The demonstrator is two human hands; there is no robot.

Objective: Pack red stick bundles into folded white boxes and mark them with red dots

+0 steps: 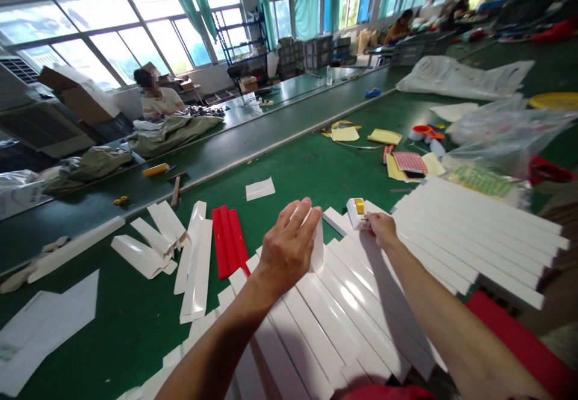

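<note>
While both hands work over the fanned glossy white strips [343, 309] on the green tabletop [135, 321], the left hand [289, 246] lies open, its grip spread across one strip's raised end; the right hand [382, 229] pinches a small white-and-yellow tape dispenser [356, 213] against the strips.

I log the layout from here. On the table [289, 171], overlapping strips [325, 321] lie under the left grip [286, 246]; the right grip [383, 230] sits on a tape roller [356, 213] at their far edge. A strip pile [478, 231] lies right of these, folded strips [194, 261] and a strip bundle [229, 242] left. A plastic bag [506, 135] lies behind the pile; a second table [203, 153] runs behind, left.
</note>
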